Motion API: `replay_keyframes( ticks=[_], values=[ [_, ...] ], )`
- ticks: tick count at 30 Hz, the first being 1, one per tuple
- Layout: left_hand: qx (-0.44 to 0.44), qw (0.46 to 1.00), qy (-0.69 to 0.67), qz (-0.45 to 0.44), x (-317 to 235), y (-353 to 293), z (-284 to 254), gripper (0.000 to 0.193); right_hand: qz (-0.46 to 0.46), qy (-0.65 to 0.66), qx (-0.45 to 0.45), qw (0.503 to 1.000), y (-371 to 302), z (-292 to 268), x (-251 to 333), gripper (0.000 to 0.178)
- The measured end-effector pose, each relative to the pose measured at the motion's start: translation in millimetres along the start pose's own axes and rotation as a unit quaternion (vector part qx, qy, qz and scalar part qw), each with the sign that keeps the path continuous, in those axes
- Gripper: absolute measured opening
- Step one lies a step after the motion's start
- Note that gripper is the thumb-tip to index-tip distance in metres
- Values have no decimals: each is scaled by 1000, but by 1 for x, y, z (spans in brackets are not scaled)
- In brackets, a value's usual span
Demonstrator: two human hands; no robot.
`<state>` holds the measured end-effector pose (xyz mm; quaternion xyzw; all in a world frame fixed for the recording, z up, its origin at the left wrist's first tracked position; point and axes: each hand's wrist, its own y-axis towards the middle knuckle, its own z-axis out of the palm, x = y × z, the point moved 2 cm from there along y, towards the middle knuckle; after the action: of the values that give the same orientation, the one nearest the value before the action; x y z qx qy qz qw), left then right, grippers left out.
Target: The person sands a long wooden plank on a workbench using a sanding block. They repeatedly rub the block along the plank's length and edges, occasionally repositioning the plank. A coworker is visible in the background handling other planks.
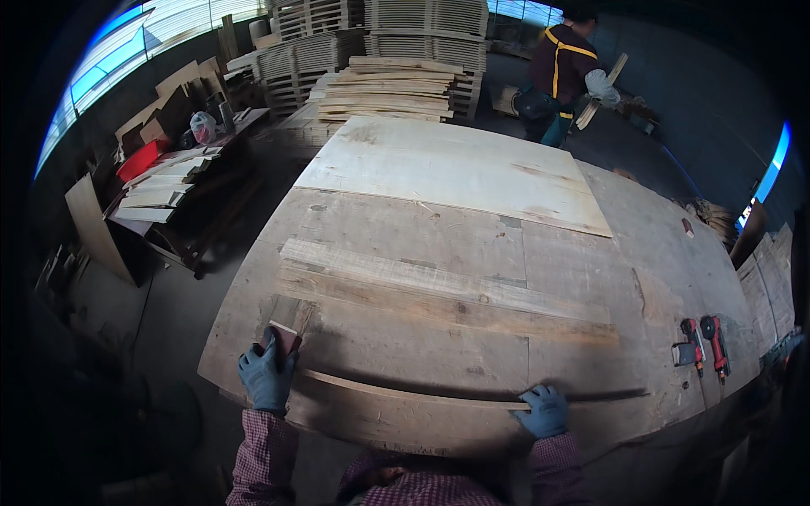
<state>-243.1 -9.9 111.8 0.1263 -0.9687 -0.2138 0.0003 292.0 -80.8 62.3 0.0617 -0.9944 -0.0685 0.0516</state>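
Observation:
My left hand [267, 375], in a blue-grey work glove, grips a small reddish-brown block [288, 338] that looks like a sanding block. It is near the left end of a long wooden board [396, 419], which stands on edge along the near side of the worktable [396, 337]. My right hand [544, 411], gloved alike, is closed over the board's right end, the fingers on its upper edge. Beyond the board, two planks [439, 287] lie flat side by side across the table.
A pale plywood sheet [447, 169] covers the table's far part. Two red-and-black power tools [715, 347] lie at the right. Stacked boards [388, 88] stand behind. A side table [228, 135] at the left carries slats and a red basin [142, 160]. A co-worker [564, 76] holds slats at the back right.

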Motion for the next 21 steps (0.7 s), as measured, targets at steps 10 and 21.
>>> replay_keyframes(
  ticks=[10, 21],
  values=[
    [61, 959, -165, 221, -182, -69, -18, 63, -8, 14, -7, 1000, 7, 4, -7, 38],
    [40, 994, -88, 47, -35, -16, -13, 67, 1, 29, -11, 1000, -2, 7, -10, 27]
  ],
)
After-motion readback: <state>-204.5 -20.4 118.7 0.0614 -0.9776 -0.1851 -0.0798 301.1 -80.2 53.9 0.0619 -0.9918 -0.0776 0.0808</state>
